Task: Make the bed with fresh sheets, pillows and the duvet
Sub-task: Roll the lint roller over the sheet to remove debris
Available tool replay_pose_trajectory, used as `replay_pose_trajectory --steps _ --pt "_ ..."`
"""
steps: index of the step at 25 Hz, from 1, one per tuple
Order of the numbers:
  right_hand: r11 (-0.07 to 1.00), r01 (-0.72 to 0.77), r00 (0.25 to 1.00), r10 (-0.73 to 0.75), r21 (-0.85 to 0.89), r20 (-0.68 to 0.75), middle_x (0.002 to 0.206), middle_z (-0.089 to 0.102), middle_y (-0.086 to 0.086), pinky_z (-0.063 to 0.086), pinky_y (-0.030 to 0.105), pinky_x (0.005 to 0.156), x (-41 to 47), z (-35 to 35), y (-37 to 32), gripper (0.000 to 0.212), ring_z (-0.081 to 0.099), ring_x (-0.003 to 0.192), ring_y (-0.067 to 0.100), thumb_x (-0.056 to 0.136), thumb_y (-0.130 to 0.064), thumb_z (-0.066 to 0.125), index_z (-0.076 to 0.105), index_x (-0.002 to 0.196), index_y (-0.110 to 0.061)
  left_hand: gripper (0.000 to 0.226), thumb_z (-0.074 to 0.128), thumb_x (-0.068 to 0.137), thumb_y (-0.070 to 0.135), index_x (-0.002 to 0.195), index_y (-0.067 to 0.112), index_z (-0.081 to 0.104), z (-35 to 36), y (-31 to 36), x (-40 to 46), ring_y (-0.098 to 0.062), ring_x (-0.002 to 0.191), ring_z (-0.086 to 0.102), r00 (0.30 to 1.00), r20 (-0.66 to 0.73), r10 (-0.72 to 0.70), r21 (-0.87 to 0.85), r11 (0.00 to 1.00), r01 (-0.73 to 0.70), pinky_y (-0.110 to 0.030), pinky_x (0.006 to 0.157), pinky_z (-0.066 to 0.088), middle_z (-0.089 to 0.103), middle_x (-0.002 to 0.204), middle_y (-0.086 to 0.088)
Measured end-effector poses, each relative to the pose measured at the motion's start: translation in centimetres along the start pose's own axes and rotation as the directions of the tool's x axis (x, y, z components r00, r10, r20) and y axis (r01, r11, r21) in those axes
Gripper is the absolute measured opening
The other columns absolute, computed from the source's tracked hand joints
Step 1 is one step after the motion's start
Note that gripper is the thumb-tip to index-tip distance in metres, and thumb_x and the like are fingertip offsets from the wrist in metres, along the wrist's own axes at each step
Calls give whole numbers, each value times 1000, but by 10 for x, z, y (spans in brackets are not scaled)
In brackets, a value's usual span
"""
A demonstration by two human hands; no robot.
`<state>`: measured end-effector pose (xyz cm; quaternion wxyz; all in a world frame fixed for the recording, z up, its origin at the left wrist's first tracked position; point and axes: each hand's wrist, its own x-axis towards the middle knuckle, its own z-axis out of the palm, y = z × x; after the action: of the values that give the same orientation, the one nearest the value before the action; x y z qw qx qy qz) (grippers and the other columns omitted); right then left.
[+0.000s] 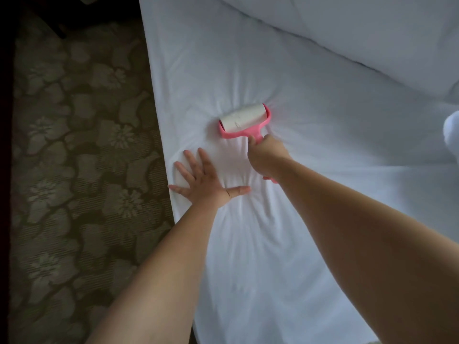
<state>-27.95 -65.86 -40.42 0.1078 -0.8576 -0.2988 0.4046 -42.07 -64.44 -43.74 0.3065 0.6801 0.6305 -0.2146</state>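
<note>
— On the bed, what lay under the hands?

— A white fitted sheet (310,219), pulled over the mattress and running down to its left edge. It was creased in a fan of small folds between the two hands and around the roller.

— Which roller?

— A pink lint roller (244,121) with a white sticky drum. The drum rested flat on the sheet, near the middle of the view, its frame turned toward the person.

— And who held it?

— The right hand (267,155) gripped the pink handle, fingers curled round it, thumb on the near side. The tip of the handle showed again below the wrist, just beside the forearm.

— The other hand?

— The left hand (202,178) lay palm down on the sheet, close to the bed's left edge, fingers straight and spread wide, thumb stretched out toward the right arm. It pressed on the cloth; folds gathered beside its thumb. It sat just beside the roller, not touching it.

— Anything further off?

— A white duvet (360,33), thick and rumpled, lay across the far right part of the bed. A rounded white shape (450,135) showed at the right edge; I could not tell what it was. Left of the bed, a dark carpet (74,157) with a pale flower pattern covered the floor.
</note>
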Motion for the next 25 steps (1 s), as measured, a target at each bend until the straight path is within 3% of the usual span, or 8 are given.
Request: replay_pose_trajectory --steps 2,4,9,12,14,21,25 --pt "1000 14 1000 -14 0 -22 118 58 13 52 39 79 15 2 -8 53 63 98 33 98 -50 27 45 122 -6 155 61 40 90 136 25 -43 -9 7 13 -37 134 -39 999 12 -33 -50 998 34 -75 102 -4 -49 142 -7" --pt "1000 19 999 -19 -1 -28 118 58 12 51 42 86 26 2 -18 54 62 101 33 97 -52 28 45 122 -7 157 63 37 89 133 29 -45 -18 13 23 -36 132 -42 997 39 -71 -91 993 75 -76 99 -7 -52 140 -7" --pt "998 66 998 -66 12 -14 113 56 10 52 42 84 59 -7 -53 54 62 97 32 97 -53 27 45 121 -8 158 65 32 89 121 33 -54 -26 21 42 -37 127 -47 985 99 -144 -132 979 156 -76 95 -13 -58 132 -12" --pt "996 83 997 -83 10 -5 102 52 8 50 37 72 79 -13 -74 51 62 92 31 98 -49 27 45 119 -7 155 65 34 88 115 34 -57 -29 22 52 -37 125 -49 984 112 -137 -155 976 154 -75 96 -15 -59 130 -15" --pt "996 93 996 -93 -4 6 100 48 6 52 39 75 88 -16 -86 49 61 93 31 99 -47 26 45 120 -6 153 62 36 89 112 35 -58 -33 22 57 -37 124 -51 985 114 -132 -169 974 150 -73 96 -18 -60 128 -17" --pt "994 111 994 -111 -11 11 112 56 10 52 38 80 108 -22 -111 51 62 98 31 99 -47 27 44 125 -7 149 59 39 91 110 32 -59 -33 23 64 -37 122 -52 981 135 -139 -162 974 160 -72 94 -21 -63 122 -17" --pt "996 94 996 -94 -14 1 99 50 6 47 33 66 99 -20 -106 51 62 88 30 99 -47 26 44 125 -7 148 59 39 91 107 34 -60 -34 23 62 -37 123 -51 984 113 -135 -162 975 152 -72 95 -20 -62 125 -17"
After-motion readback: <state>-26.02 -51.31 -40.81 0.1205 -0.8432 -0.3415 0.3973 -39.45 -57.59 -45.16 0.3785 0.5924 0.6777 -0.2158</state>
